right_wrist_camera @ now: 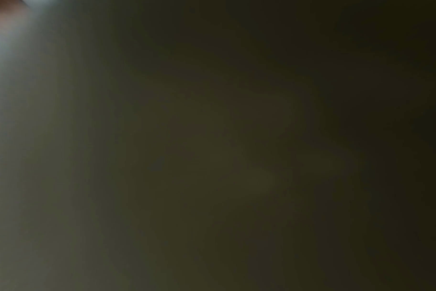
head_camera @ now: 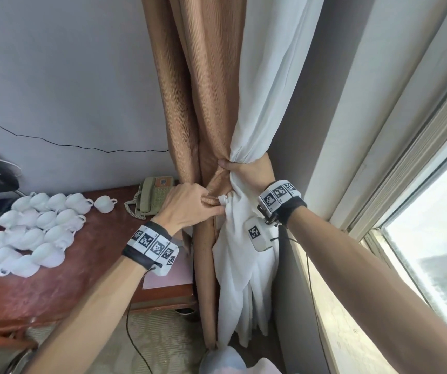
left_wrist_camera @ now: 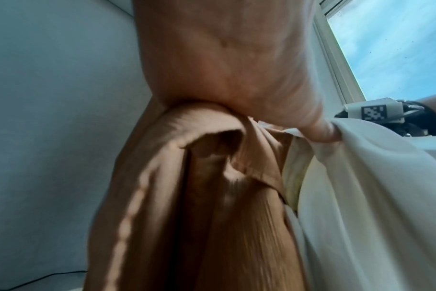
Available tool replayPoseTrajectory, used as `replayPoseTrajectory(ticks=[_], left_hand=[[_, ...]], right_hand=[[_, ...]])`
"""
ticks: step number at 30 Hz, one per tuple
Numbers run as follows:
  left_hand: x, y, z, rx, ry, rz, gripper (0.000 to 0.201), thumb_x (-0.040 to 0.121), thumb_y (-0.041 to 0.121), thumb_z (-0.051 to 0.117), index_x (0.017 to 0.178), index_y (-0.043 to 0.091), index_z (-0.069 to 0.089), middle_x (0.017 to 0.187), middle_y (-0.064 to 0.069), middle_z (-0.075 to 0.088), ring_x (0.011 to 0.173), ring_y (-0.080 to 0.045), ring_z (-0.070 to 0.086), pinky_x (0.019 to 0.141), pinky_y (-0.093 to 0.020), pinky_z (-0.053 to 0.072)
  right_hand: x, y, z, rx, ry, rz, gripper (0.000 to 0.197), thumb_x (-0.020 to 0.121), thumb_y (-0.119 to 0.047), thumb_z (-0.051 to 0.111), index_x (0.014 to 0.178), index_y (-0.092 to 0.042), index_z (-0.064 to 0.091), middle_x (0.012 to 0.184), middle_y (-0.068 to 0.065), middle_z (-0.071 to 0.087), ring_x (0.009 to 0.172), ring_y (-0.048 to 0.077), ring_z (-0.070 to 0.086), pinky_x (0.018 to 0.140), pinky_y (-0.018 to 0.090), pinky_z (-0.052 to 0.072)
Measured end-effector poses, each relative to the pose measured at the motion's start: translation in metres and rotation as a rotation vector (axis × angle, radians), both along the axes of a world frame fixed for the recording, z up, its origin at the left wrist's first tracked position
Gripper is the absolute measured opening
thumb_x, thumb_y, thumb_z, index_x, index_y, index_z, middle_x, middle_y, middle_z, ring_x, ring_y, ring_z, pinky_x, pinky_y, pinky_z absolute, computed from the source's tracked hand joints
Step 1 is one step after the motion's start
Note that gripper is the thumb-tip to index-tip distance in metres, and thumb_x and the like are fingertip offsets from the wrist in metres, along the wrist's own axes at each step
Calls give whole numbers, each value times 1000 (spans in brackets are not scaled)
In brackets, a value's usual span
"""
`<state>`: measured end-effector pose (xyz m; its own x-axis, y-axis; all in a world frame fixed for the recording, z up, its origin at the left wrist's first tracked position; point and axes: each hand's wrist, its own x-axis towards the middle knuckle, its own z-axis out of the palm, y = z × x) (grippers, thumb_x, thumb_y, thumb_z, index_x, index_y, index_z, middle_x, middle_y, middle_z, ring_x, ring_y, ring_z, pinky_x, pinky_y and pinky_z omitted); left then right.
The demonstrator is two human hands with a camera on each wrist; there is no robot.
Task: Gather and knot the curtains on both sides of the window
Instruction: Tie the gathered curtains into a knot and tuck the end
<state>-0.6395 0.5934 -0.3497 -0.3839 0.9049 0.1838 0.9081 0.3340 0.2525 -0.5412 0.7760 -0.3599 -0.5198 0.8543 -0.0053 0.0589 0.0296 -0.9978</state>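
- A ribbed brown curtain (head_camera: 190,85) and a smooth white sheer curtain (head_camera: 268,76) hang bunched together between wall and window (head_camera: 432,238).
- The left hand (head_camera: 187,206) clenches a brown fold where it meets white cloth.
- The right hand (head_camera: 246,171) wraps the gathered waist just above; its fingers are hidden behind fabric.
- The right wrist view is dark and blurred.
- White cups (head_camera: 36,228) and a telephone (head_camera: 155,195) sit on a reddish wooden table (head_camera: 63,287).

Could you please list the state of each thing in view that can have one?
brown curtain: gathered, gripped, knot unfinished.
white curtain: bunched, wrapped over the brown one.
left hand: grips both curtains.
right hand: grips the gathered curtains higher up.
cups: lying on the desk.
telephone: handset on cradle.
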Motion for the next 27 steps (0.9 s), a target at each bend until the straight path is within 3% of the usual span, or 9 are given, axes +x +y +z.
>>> replayPoseTrajectory(ticks=[2,4,6,10,15,19,23,26,27], left_hand=[[-6,-8,3,-15,-64,-143,59,82,72,60,57,20,49,48,5,52,47,-9,51,50,-29,36],[-10,-13,2,-16,-136,-260,44,92,50,57,62,19,45,50,-1,49,48,-18,46,54,-27,28],[-10,-12,-1,50,-151,-263,41,92,39,54,60,15,44,50,-6,47,48,-25,44,54,-31,27],[3,1,-1,61,32,17,63,86,61,66,46,17,45,43,4,48,46,-17,51,51,-31,42],[15,19,5,-37,84,179,83,68,96,39,53,18,63,62,1,65,67,-29,62,62,-33,44],[18,36,8,-59,129,142,79,77,85,37,67,13,67,64,-1,63,71,-32,66,65,-35,49],[14,49,11,-67,80,165,66,80,74,42,68,13,65,69,-4,69,73,-32,68,65,-35,49],[5,53,7,-22,3,170,62,78,69,41,81,14,68,85,-7,74,86,-33,72,73,-36,57],[1,54,6,-14,-18,159,63,77,72,39,80,16,66,82,-4,74,84,-31,72,71,-34,57]], right_hand=[[4,2,1,8,-8,6,76,54,-47,102,114,-25,63,113,-4,76,106,12,73,93,32,57],[8,4,3,24,-2,15,76,56,-42,102,119,-22,64,116,-5,75,109,11,72,94,31,58],[9,3,5,24,5,10,84,53,-44,103,124,-20,65,117,-6,76,109,10,72,98,36,60],[7,-4,5,20,7,-13,86,52,-40,103,126,-20,65,118,-7,75,109,11,72,98,37,60],[14,-7,7,25,-8,-41,69,62,-29,103,116,-19,61,115,-4,72,104,13,70,87,24,54],[17,-6,8,53,-27,-5,67,61,-30,103,114,-20,62,109,-6,72,97,7,69,81,19,54],[20,-3,6,67,-46,85,83,49,-47,104,117,-13,71,107,-2,79,100,13,76,89,34,63],[34,-2,16,124,-58,239,61,65,-36,101,113,-33,65,110,-17,73,103,-7,67,87,10,53],[39,0,18,138,-43,309,61,68,-31,100,117,-34,63,115,-16,72,109,-6,66,92,10,51]])
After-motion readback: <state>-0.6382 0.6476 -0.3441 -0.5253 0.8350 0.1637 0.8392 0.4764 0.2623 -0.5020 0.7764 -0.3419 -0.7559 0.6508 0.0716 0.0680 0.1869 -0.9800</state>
